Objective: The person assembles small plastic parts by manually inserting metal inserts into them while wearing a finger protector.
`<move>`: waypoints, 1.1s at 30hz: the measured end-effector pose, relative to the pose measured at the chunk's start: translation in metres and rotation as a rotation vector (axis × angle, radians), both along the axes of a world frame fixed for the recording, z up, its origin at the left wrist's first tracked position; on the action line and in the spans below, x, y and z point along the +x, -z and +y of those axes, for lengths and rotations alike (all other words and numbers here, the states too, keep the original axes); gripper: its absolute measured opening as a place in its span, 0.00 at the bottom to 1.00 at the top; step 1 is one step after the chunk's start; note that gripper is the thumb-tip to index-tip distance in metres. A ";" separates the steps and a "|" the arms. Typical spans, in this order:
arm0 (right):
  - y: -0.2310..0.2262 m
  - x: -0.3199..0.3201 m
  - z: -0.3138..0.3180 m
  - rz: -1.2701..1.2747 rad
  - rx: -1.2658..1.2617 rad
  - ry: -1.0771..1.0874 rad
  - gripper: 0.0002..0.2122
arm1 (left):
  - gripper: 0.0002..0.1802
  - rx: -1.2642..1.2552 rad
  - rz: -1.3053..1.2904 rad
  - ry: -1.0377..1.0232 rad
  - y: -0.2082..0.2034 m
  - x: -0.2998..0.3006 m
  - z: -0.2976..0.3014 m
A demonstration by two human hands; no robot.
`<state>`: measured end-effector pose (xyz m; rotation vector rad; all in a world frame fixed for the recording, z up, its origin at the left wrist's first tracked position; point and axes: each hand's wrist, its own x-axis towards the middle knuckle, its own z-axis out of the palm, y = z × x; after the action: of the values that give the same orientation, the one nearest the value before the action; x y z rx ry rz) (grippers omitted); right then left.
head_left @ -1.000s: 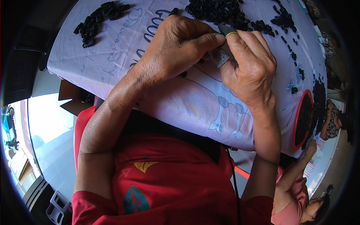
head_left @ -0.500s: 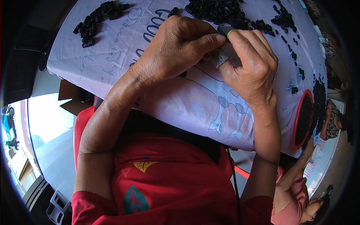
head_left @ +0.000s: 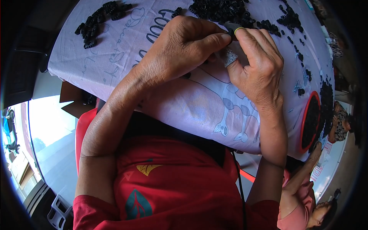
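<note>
My left hand [head_left: 182,48] is closed in a pinch, thumb laid against the bent index finger. A small black part [head_left: 232,33] shows in a sliver at its fingertips; the rest is hidden. Close against those fingertips is my right hand [head_left: 260,67], its fingers curled. A dark grey finger cover [head_left: 232,26] with a yellow rim sits on its index finger, and a white speckled wrap [head_left: 230,57] goes round its thumb. What the right fingertips grip is hidden by the left thumb. Just beyond both hands lies a heap of small black ribbed parts [head_left: 218,10].
More black parts form a cluster [head_left: 96,21] at the far left and a scatter [head_left: 291,21] at the right. A red-rimmed tray [head_left: 319,101] of dark pieces stands at the right edge of the printed tablecloth [head_left: 184,103]. A co-worker [head_left: 299,195] in pink sits at lower right.
My right index finger and thumb have shifted slightly at the left fingertips, and more of the speckled thumb wrap shows. At the right, the co-worker's arm has moved a little.
</note>
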<state>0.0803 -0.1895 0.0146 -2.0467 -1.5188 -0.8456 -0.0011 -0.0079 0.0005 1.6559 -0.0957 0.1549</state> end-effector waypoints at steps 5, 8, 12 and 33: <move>0.000 0.000 0.000 -0.038 -0.013 -0.003 0.18 | 0.14 0.044 0.042 0.000 -0.002 0.000 0.000; 0.000 -0.001 0.002 -0.056 -0.019 -0.005 0.17 | 0.18 0.094 0.063 0.018 -0.004 -0.002 0.002; -0.001 -0.002 0.004 -0.076 -0.009 -0.010 0.16 | 0.13 0.053 0.007 -0.034 -0.002 -0.002 -0.001; 0.002 -0.004 0.005 -0.100 0.006 0.000 0.15 | 0.13 -0.009 0.046 -0.043 -0.001 -0.003 -0.007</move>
<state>0.0760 -0.1848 0.0124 -2.0276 -1.5661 -0.9642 -0.0046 -0.0146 0.0018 1.6517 -0.0249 0.1499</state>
